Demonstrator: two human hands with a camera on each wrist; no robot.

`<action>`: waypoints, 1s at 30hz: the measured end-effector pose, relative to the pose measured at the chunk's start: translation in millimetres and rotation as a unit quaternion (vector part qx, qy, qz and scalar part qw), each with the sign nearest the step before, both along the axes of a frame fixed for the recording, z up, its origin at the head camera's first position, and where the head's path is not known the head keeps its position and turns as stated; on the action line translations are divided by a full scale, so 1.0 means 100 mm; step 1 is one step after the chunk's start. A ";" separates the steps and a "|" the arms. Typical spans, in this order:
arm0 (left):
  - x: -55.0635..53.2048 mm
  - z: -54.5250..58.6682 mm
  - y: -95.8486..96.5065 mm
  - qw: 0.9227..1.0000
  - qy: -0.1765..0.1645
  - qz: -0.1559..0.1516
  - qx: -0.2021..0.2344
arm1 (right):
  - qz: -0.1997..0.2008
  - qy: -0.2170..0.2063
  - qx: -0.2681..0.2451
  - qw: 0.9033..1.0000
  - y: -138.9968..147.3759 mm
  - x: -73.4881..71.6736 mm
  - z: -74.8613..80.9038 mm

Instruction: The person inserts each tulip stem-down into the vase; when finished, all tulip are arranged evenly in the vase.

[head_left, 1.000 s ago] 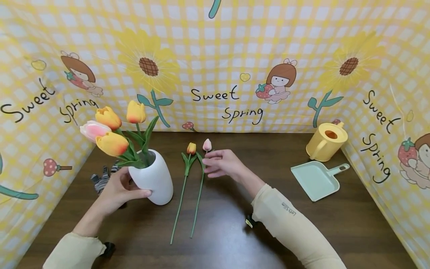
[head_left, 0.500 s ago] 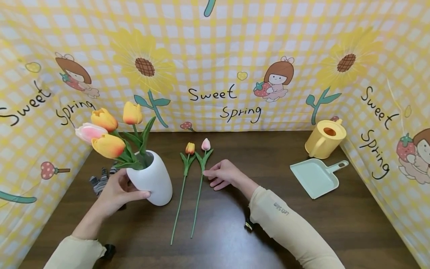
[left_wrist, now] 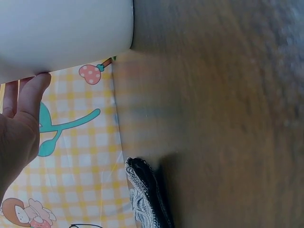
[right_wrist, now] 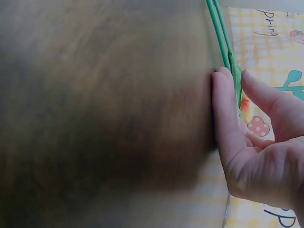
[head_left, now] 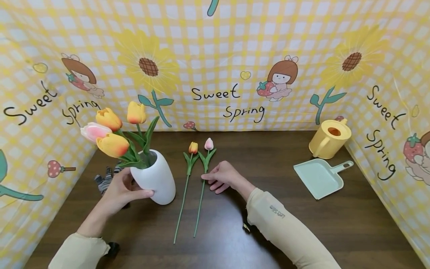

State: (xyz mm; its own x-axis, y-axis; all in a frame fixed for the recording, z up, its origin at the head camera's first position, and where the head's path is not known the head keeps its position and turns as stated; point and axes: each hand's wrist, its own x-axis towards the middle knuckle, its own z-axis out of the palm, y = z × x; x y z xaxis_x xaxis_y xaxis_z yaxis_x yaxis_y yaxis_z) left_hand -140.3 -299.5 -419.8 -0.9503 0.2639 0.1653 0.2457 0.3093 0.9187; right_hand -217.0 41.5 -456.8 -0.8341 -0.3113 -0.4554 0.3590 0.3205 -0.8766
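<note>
Left hand (head_left: pixel 121 188) cups the white vase (head_left: pixel 156 178); right hand (head_left: pixel 223 177) fingers seemingly pinch the pink tulip (head_left: pixel 203 175) stem beside the orange tulip (head_left: pixel 186 180); open desk (head_left: pixel 235 231) nearer.

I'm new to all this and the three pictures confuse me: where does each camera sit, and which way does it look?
Head: worn on the head, looking forward and down at the table; both forearms, the left hand on the white vase, the right hand at the pink tulip.
Left wrist: looks past the left palm at the vase's side.
Right wrist: looks along the fingers touching a green stem.
Shared: the vase shows in head and left wrist views; the stem in head and right wrist views.
</note>
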 end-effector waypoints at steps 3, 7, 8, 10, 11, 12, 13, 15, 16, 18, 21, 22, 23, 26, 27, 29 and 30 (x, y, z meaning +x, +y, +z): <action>0.00 0.00 0.00 1.000 -0.002 -0.001 0.002 | -0.001 0.000 0.009 1.000 -0.04 -0.01 -0.01; 0.01 0.01 -0.02 1.000 0.000 -0.004 0.004 | 0.005 -0.001 0.013 1.000 -0.08 -0.02 -0.02; 0.01 0.01 -0.02 1.000 0.001 -0.004 0.005 | 0.008 -0.001 0.012 1.000 -0.08 -0.03 -0.02; 0.01 0.00 -0.02 1.000 0.002 -0.004 0.004 | 0.015 -0.002 0.012 1.000 -0.08 -0.04 -0.02; 0.01 0.00 -0.02 1.000 0.003 -0.004 0.005 | 0.017 -0.004 0.011 1.000 -0.08 -0.05 -0.02; 0.00 0.00 -0.02 1.000 0.002 -0.005 0.006 | 0.019 -0.005 0.011 1.000 -0.07 -0.05 -0.03; -0.01 0.00 -0.01 1.000 0.001 -0.007 0.008 | 0.020 -0.008 0.011 1.000 -0.07 -0.06 -0.03; -0.02 -0.01 0.00 1.000 -0.001 -0.010 0.009 | 0.020 -0.013 0.013 1.000 -0.06 -0.08 -0.04; -0.01 -0.01 0.00 1.000 -0.002 -0.011 0.009 | 0.021 -0.016 0.012 1.000 -0.06 -0.08 -0.04; 0.00 -0.01 -0.01 1.000 -0.004 -0.010 0.009 | 0.024 -0.018 0.010 0.999 -0.08 -0.08 -0.04; 0.01 -0.01 -0.01 1.000 -0.004 -0.004 0.005 | 0.029 -0.017 0.007 0.999 -0.09 -0.08 -0.03; 0.01 -0.01 -0.01 1.000 -0.004 -0.003 0.004 | 0.030 -0.017 0.007 0.999 -0.10 -0.09 -0.03; 0.01 0.00 -0.01 1.000 -0.004 -0.002 0.004 | 0.031 -0.017 0.006 0.999 -0.10 -0.09 -0.03; 0.01 0.01 0.01 1.000 -0.005 -0.002 0.003 | 0.031 -0.022 0.006 0.999 -0.09 -0.09 -0.03; 0.01 0.01 0.01 1.000 -0.006 -0.002 0.001 | 0.031 -0.024 0.006 0.999 -0.08 -0.10 -0.03; 0.00 0.02 0.01 1.000 -0.008 0.000 0.000 | 0.030 -0.030 0.004 0.999 -0.08 -0.11 -0.05; 0.00 0.02 0.02 1.000 -0.008 0.002 -0.002 | 0.030 -0.032 0.003 0.999 -0.08 -0.11 -0.05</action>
